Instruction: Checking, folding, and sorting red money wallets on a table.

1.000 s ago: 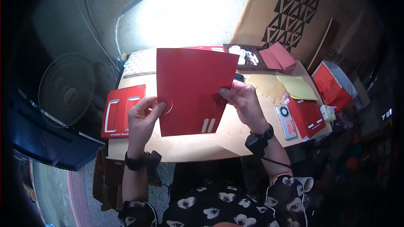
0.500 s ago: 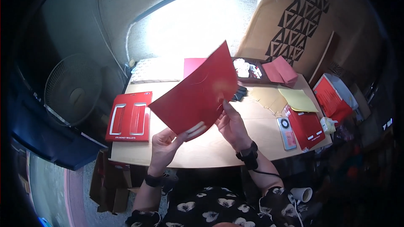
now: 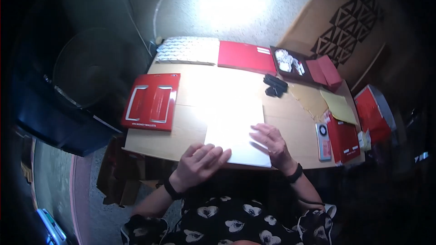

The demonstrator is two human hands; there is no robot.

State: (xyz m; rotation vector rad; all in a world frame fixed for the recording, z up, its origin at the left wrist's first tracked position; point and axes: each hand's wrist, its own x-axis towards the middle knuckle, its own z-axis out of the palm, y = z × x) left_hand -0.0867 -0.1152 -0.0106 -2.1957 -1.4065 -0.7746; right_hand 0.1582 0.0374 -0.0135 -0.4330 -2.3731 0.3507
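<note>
A white sheet (image 3: 240, 147) lies on the table in front of me, its far part washed out by glare. Over its near left corner is my left hand (image 3: 198, 167), fingers stretched and loosely bent, gripping nothing. My right hand (image 3: 274, 147) rests at the right edge of the sheet with its fingers extended across the white surface. Whether the fingertips press on the sheet or hover just above it is hard to make out.
Left stands a stack of red packaged wallets (image 3: 152, 102). Along the back are a patterned white stack (image 3: 188, 50), red sheets (image 3: 245, 56) and a dark tray (image 3: 295, 66). Black clips or tools (image 3: 275, 85), a phone-like device (image 3: 323, 141) and a red pack (image 3: 344, 137) lie right.
The red sheet that both hands held up is gone from the air. A white-faced sheet now lies flat on the table, and both hands have lowered and let go.
</note>
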